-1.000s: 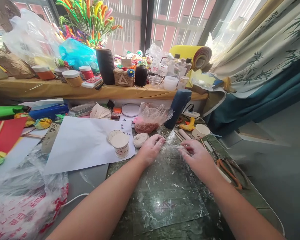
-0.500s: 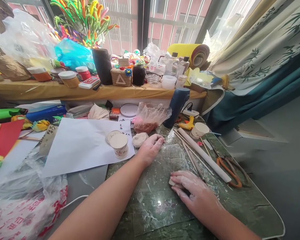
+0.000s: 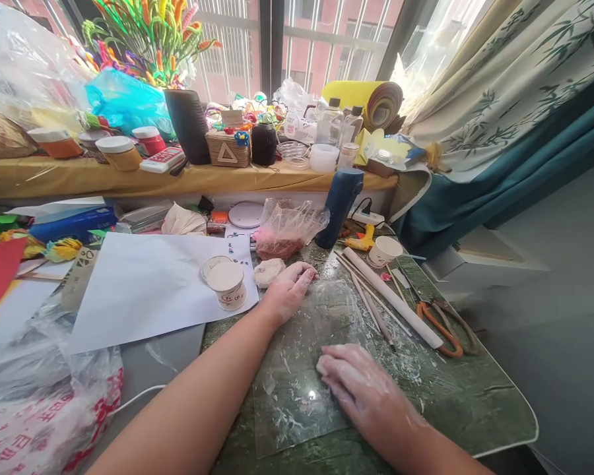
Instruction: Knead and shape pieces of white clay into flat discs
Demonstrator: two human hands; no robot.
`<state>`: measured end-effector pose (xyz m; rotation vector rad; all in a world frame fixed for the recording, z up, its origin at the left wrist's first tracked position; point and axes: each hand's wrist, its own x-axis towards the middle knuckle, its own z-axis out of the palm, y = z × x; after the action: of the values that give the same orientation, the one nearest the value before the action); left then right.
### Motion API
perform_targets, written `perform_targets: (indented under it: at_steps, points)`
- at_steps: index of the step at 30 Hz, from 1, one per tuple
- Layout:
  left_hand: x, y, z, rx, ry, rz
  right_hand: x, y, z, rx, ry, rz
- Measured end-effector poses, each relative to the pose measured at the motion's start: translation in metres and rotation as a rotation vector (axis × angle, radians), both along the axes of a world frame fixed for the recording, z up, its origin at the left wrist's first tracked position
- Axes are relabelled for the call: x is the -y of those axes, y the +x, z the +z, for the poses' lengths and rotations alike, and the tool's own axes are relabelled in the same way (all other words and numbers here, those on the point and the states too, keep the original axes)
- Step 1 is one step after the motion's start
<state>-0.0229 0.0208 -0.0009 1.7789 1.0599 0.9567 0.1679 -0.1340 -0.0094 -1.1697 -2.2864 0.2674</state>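
Near the centre of the frame, the left hand [image 3: 288,290] rests by the upper edge of a clear, flat, rectangular sheet [image 3: 297,356] smeared with white residue. Its fingers are curled inward; whether they pinch anything cannot be told. Lower and right of centre, the right hand [image 3: 363,389], dusted white, has its fingers bunched around a small off-white lump [image 3: 321,366] over the sheet; only one end of the lump shows.

The sheet lies on a dark green, marbled tabletop [image 3: 480,402]. Just beside the left hand, on its upper-left side, sits a larger, rounded, off-white clay-like mass [image 3: 268,272], and above that a clear plastic bag [image 3: 297,221] with reddish-brown contents. Left of centre, a white printed paper cup [image 3: 231,295] stands on a large sheet of white paper [image 3: 133,284].

Right of centre, a thick off-white cylindrical rod [image 3: 396,300] lies diagonally, with a narrow grey-brown stick [image 3: 381,320] on its left and orange-handled metal scissors [image 3: 422,309] on its right. A dark blue cylindrical bottle [image 3: 340,208] stands above centre, near a yellow glue gun [image 3: 366,239].
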Motion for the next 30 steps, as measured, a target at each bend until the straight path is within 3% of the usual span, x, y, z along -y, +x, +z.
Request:
perform_targets:
  at_steps: [3, 5, 10, 12, 16, 21, 26, 30]
  points:
    - [0.0, 0.001, 0.001, -0.017, 0.0, -0.015, -0.015, 0.016, -0.002, 0.008, 0.075, -0.219]
    - [0.0, 0.001, 0.001, -0.012, -0.001, -0.024, -0.018, 0.014, -0.003, 0.004, 0.085, -0.293]
    - [-0.001, 0.001, -0.001, 0.039, -0.034, -0.018, 0.003, 0.007, 0.006, 0.05, -0.059, -0.025]
    - [-0.001, 0.001, -0.002, 0.068, -0.057, -0.022, 0.006, 0.014, 0.008, 0.053, -0.053, -0.045]
    - [-0.002, 0.001, -0.005, 0.065, -0.05, -0.02, 0.002, 0.014, 0.004, 0.018, 0.013, -0.225]
    - [-0.002, 0.0, -0.009, 0.082, -0.076, -0.025, 0.008, -0.006, 0.007, 0.028, -0.058, -0.042]
    - [-0.002, 0.0, -0.006, 0.013, -0.048, -0.015, 0.002, 0.01, 0.015, 0.041, -0.076, -0.201]
    - [-0.002, 0.001, -0.005, 0.061, -0.072, -0.017, 0.003, 0.015, 0.025, 0.072, -0.208, -0.047]
